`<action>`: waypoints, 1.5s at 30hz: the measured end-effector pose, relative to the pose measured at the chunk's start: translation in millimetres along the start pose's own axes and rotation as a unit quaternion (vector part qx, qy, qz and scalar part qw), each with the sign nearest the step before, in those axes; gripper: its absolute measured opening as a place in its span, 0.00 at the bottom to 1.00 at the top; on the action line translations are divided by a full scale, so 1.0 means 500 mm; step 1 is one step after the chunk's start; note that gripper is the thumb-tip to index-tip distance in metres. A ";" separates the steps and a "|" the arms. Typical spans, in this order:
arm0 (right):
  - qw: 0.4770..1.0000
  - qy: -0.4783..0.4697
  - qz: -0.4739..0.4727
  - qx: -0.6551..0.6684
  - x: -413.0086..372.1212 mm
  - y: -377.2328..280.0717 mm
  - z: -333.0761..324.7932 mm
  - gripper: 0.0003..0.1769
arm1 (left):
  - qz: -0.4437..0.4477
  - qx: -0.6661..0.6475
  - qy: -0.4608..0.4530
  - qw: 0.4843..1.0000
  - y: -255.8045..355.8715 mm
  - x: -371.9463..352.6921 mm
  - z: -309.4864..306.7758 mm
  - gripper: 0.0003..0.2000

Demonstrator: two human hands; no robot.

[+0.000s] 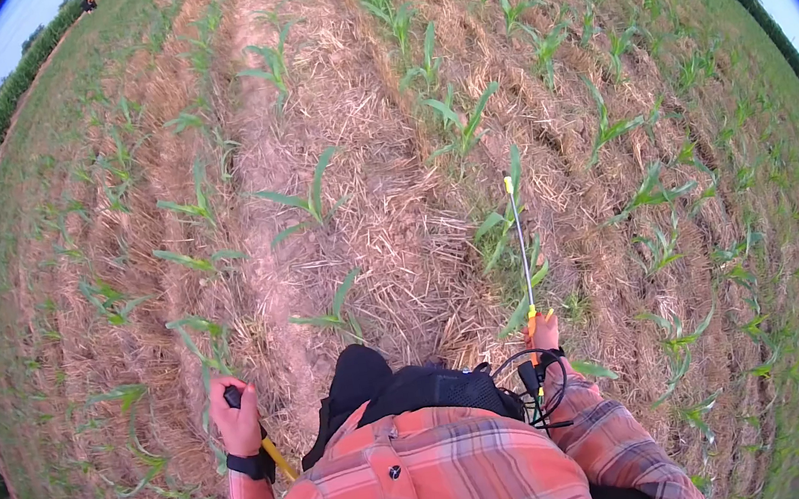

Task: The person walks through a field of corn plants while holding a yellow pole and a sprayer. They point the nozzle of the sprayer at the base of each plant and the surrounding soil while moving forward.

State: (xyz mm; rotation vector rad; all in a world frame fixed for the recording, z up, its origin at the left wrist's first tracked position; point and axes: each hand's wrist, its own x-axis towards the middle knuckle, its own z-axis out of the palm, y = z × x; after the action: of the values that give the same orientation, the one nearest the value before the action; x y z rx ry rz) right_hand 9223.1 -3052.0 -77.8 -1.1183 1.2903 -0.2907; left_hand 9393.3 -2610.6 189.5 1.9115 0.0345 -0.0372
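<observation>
Head view — wand (523, 253) angled over open straw (383, 201), field edges beyond

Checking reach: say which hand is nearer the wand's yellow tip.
Right: the right hand holds the wand's orange handle, behind the yellow tip; the left hand is farther left.

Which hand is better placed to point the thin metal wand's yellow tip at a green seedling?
Right, I'd judge: the right hand holds the thin metal wand at its orange grip, yellow tip forward, near green seedlings. The left hand is opposite, gripping a black-ended yellow lever.
</observation>
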 end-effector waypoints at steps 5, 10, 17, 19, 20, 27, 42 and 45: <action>0.999 0.035 -0.012 0.010 0.038 -0.031 0.013 0.11 | 0.071 0.063 -0.011 0.995 -0.075 0.104 0.018 0.06; 0.998 0.046 0.000 -0.035 0.049 -0.053 0.108 0.11 | 0.026 -0.007 -0.049 0.998 -0.020 0.231 0.073 0.06; 0.990 -0.018 0.001 -0.137 0.074 -0.111 0.332 0.10 | 0.003 -0.074 -0.049 0.996 -0.068 0.428 0.060 0.06; 0.975 -0.044 -0.061 -0.209 0.058 -0.140 0.400 0.12 | -0.010 -0.088 -0.037 0.995 -0.075 0.466 0.050 0.06; 0.979 -0.057 -0.034 -0.195 0.061 -0.147 0.435 0.12 | -0.016 -0.087 -0.035 0.995 -0.072 0.488 0.047 0.06; 0.937 -0.215 -0.060 -0.269 0.043 -0.202 0.612 0.12 | -0.031 -0.078 -0.039 0.996 -0.073 0.590 0.037 0.06; 0.807 -0.338 -0.237 -0.422 0.285 -0.249 0.771 0.17 | 0.038 0.011 0.053 0.998 -0.001 0.730 0.090 0.06; 0.871 -0.351 -0.142 -0.313 0.294 -0.335 0.773 0.16 | 0.007 0.021 0.032 0.999 0.019 0.778 0.137 0.06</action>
State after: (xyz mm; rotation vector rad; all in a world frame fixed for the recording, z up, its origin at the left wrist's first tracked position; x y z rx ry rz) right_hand 9669.3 -3049.3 -85.7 -1.7609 0.5506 0.3426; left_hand 9781.6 -2676.0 159.1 1.9546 0.0633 0.0341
